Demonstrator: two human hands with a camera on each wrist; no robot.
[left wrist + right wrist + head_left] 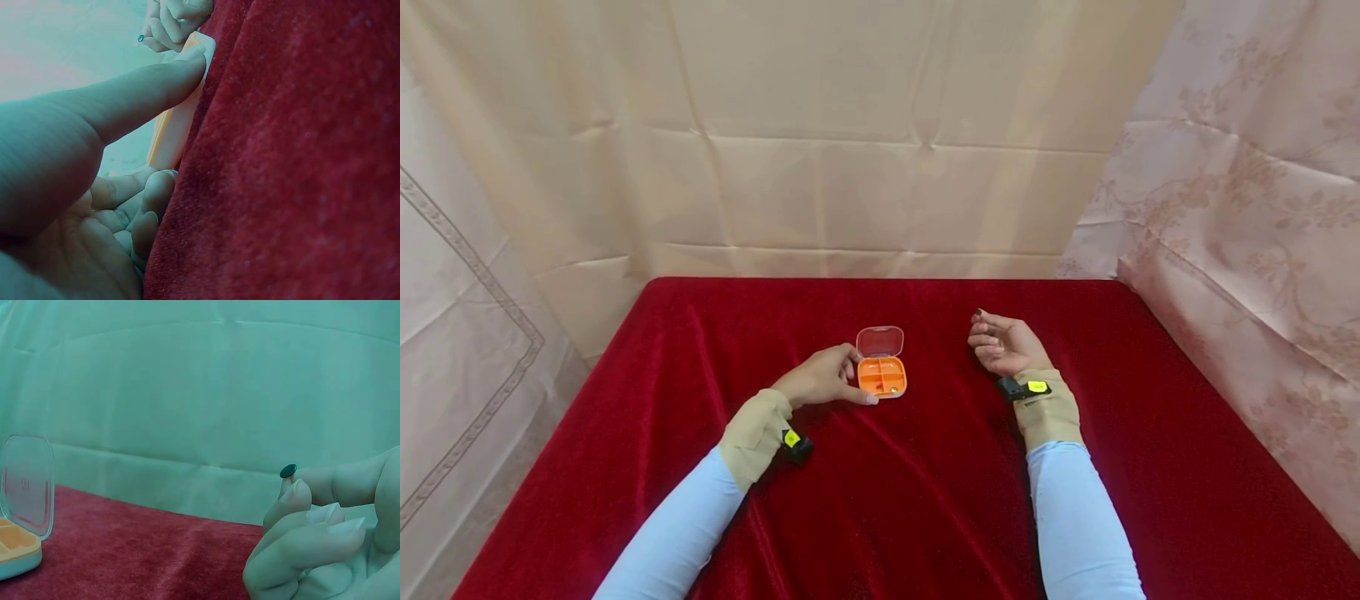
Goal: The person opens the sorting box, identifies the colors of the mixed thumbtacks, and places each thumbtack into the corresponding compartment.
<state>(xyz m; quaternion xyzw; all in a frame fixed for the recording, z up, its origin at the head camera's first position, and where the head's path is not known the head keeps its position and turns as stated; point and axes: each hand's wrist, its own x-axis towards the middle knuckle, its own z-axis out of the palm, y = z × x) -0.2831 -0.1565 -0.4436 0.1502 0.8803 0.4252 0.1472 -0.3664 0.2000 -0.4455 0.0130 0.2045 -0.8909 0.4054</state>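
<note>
An orange pill box [882, 377] with four compartments lies on the red cloth, its clear lid [880, 341] raised at the back. In the front compartments are a small red piece [878, 386] and a small gold-coloured piece [893, 390]. My left hand [823, 377] holds the box from the left, thumb along the front side and fingers at the rear left corner. To the right of the box, my right hand [1009, 343] pinches a small dark round disc [288, 471] between thumb and forefinger, raised above the cloth, the other fingers curled.
A red velvet cloth [850, 500] covers the table. Behind it hangs a beige curtain [880, 192], with a floral curtain [1262, 208] at the right and a pale one [460, 275] at the left.
</note>
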